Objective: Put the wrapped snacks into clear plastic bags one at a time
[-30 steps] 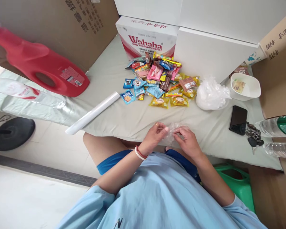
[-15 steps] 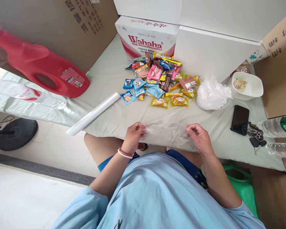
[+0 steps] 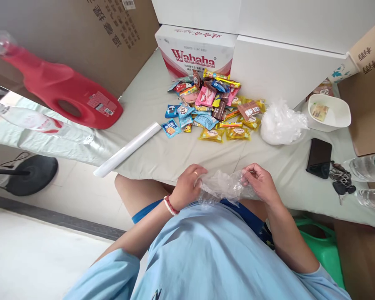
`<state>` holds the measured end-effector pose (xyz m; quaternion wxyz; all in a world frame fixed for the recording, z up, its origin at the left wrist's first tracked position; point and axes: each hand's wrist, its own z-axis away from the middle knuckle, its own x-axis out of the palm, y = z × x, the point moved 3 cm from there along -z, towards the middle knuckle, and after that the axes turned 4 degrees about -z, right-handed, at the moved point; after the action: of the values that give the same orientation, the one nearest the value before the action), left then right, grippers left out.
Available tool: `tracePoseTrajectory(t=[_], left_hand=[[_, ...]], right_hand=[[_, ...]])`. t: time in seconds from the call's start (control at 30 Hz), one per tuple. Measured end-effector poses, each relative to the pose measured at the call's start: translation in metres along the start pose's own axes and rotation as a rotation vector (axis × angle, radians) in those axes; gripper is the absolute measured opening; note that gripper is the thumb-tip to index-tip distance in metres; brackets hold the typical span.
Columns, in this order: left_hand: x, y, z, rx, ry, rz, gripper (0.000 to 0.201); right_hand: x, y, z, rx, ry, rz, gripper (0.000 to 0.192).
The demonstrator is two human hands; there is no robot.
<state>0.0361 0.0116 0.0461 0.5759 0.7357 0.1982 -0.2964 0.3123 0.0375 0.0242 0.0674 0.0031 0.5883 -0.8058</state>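
LEFT HAND [image 3: 187, 187]: grip pinching left edge of clear plastic bag [image 3: 222, 187] | RIGHT HAND [image 3: 261, 184]: grip pinching right edge of same bag | BAG POSITION: crumpled, held between both hands at near edge of bench [image 3: 162, 156], over lap | SURROUNDINGS: snack packets [image 3: 213, 107] piled further back; plastic roll [image 3: 128, 148] to the left; phone [image 3: 319, 155] to the right
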Motion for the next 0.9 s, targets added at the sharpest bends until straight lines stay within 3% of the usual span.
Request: tracePoseTrajectory(t=[0.13,0.23,0.3,0.37,0.5,0.57,0.63,0.67,0.83,0.9], left_hand=[[0.01,-0.026,-0.018,-0.525,0.138,0.471,0.007],[0.018,-0.036,-0.023,-0.718,0.211,0.655,0.011],[0.023,-0.039,-0.025,-0.744,0.208,0.666,0.015],[0.026,-0.043,-0.027,-0.753,0.2,0.641,0.017],[0.029,-0.05,-0.031,-0.731,0.175,0.496,0.02],[0.029,-0.051,-0.032,-0.695,0.162,0.374,0.018],[0.028,-0.051,-0.032,-0.671,0.151,0.292,0.023],[0.027,-0.051,-0.032,-0.667,0.145,0.265,0.026],[0.021,-0.054,-0.028,-0.678,0.102,0.165,0.038],[0.018,-0.056,-0.026,-0.691,0.091,0.162,0.039]], right_hand=[[-0.024,0.017,0.009,0.033,0.096,-0.015,0.043],[-0.045,0.033,0.022,0.082,0.109,0.057,0.044],[-0.058,0.034,0.031,0.053,0.122,0.188,0.044],[-0.065,0.021,0.041,-0.115,0.125,0.36,0.048],[-0.045,-0.012,0.052,-0.542,-0.111,0.654,0.073],[-0.03,-0.017,0.046,-0.618,-0.21,0.685,0.049],[-0.018,-0.015,0.03,-0.613,-0.245,0.614,0.022],[-0.016,-0.012,0.019,-0.577,-0.236,0.549,0.019],[-0.026,-0.008,-0.029,-0.268,-0.04,0.232,0.034],[-0.026,-0.022,-0.03,-0.324,-0.14,0.244,0.037]])
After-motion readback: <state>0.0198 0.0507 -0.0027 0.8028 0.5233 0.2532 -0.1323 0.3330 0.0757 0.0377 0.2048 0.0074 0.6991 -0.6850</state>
